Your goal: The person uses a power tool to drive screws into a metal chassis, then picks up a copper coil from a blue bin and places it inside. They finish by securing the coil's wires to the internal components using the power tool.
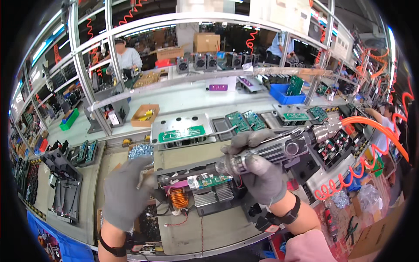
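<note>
My right hand [264, 177], in a grey glove, is wrapped round a silver air screwdriver [279, 150] lying almost level, its long dark shaft pointing left. My left hand [128, 192], gloved too, has its fingers pinched at the tip of that shaft; what they hold is hidden. Beneath the tool lies an electronic assembly with a green circuit board [209, 181], a finned heatsink [214, 195] and a copper coil [178, 198]. Thin red wires [176, 224] trail from it onto the tan work surface [218, 231].
An orange hose [375, 135] runs from the tool's back end to the right. Past my hands stand a metal fixture [183, 122] with a green board, a blue bin [286, 97] and a tray of small screws [141, 151]. Another assembly [65, 183] lies left. Co-workers stand beyond.
</note>
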The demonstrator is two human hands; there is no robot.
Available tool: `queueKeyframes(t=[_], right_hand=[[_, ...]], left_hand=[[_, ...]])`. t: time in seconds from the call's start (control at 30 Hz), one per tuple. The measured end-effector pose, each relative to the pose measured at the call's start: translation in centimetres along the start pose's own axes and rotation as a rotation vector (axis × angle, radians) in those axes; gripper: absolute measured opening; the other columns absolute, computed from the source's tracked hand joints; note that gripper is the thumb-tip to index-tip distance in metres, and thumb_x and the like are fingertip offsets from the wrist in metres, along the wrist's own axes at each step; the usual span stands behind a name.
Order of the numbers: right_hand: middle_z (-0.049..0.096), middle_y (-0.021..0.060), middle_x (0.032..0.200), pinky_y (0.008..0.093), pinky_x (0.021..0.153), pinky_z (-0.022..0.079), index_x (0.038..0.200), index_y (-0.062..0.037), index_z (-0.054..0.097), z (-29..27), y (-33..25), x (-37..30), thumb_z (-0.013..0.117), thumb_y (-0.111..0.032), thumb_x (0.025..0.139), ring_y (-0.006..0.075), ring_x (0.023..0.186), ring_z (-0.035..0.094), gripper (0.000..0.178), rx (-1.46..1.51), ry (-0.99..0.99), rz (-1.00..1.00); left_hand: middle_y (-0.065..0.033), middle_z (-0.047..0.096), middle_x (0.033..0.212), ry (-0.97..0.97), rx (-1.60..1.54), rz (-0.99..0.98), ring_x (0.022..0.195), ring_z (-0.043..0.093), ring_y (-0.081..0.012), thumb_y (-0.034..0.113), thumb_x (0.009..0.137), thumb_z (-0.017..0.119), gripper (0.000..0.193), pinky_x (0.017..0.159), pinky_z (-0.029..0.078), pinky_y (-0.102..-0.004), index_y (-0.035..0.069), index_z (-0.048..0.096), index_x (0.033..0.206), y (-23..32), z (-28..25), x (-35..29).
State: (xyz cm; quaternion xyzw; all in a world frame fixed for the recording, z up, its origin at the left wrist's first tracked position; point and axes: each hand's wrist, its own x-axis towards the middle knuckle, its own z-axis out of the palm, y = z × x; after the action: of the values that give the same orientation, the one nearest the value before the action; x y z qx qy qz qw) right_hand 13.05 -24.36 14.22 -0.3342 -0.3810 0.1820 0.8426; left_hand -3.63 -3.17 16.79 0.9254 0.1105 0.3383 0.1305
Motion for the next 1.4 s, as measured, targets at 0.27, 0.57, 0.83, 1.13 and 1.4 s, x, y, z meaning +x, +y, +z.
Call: queueKeyframes(t=[0.27, 0.57, 0.83, 1.13, 1.4], right_hand=[[0.054, 0.0199, 0.125, 0.0386, 0.09, 0.05, 0.133, -0.0036, 0.043, 6.3, -4.1, -1.4, 0.061, -0.03, 0.088, 0.0243, 0.105, 0.059, 0.055, 0.249, -0.061, 0.045], [0.06, 0.0206, 0.116, 0.037, 0.083, 0.052, 0.122, 0.0038, 0.051, 4.7, -5.6, -1.4, 0.05, -0.051, 0.088, 0.0257, 0.096, 0.061, 0.065, 0.12, -0.12, -0.262], [0.061, 0.0175, 0.107, 0.0367, 0.076, 0.054, 0.121, 0.0009, 0.051, 4.3, -7.6, -1.4, 0.05, -0.033, 0.092, 0.0228, 0.091, 0.061, 0.045, -0.136, 0.041, -0.188], [0.061, 0.0104, 0.086, 0.0354, 0.067, 0.052, 0.102, 0.0017, 0.058, -6.3, -13.9, 0.2, 0.052, -0.018, 0.094, 0.0207, 0.075, 0.06, 0.022, -0.276, 0.443, -0.447], [0.062, 0.0088, 0.087, 0.0339, 0.069, 0.054, 0.11, 0.0009, 0.057, -20.1, -12.9, 1.7, 0.058, -0.016, 0.089, 0.0193, 0.078, 0.062, 0.026, -0.161, 0.738, -0.431]], left_hand=[[0.0033, 0.033, 0.058, 0.542, -0.059, 0.79, 0.049, 0.043, -0.0153, 0.018, 0.063, 0.079, 0.023, 0.043, 0.033, -0.0294, 0.02, 0.057, 0.069, 16.4, 0.6, 2.6], [-0.0033, 0.044, 0.071, 0.382, -0.13, 0.67, 0.063, 0.046, -0.0178, 0.018, 0.079, 0.059, 0.012, 0.051, 0.038, -0.0303, 0.009, 0.058, 0.086, 19.4, 0.5, 1.1], [-0.0033, 0.046, 0.077, 0.296, 0.017, 0.652, 0.068, 0.047, -0.0172, 0.017, 0.081, 0.057, 0.012, 0.057, 0.038, -0.0332, 0.007, 0.059, 0.088, 21.1, 0.8, 0.8], [-0.0149, 0.061, 0.097, 0.096, -0.065, 0.441, 0.091, 0.06, -0.034, 0.029, 0.084, 0.062, 0.036, 0.076, 0.048, -0.0413, 0.011, 0.061, 0.115, 13.5, 4.6, 10.0], [-0.0182, 0.06, 0.122, -0.858, 0.186, 0.145, 0.107, 0.061, -0.0344, 0.04, 0.077, 0.066, 0.069, 0.092, 0.048, -0.0419, 0.007, 0.045, 0.134, 12.0, 20.3, 17.1]])
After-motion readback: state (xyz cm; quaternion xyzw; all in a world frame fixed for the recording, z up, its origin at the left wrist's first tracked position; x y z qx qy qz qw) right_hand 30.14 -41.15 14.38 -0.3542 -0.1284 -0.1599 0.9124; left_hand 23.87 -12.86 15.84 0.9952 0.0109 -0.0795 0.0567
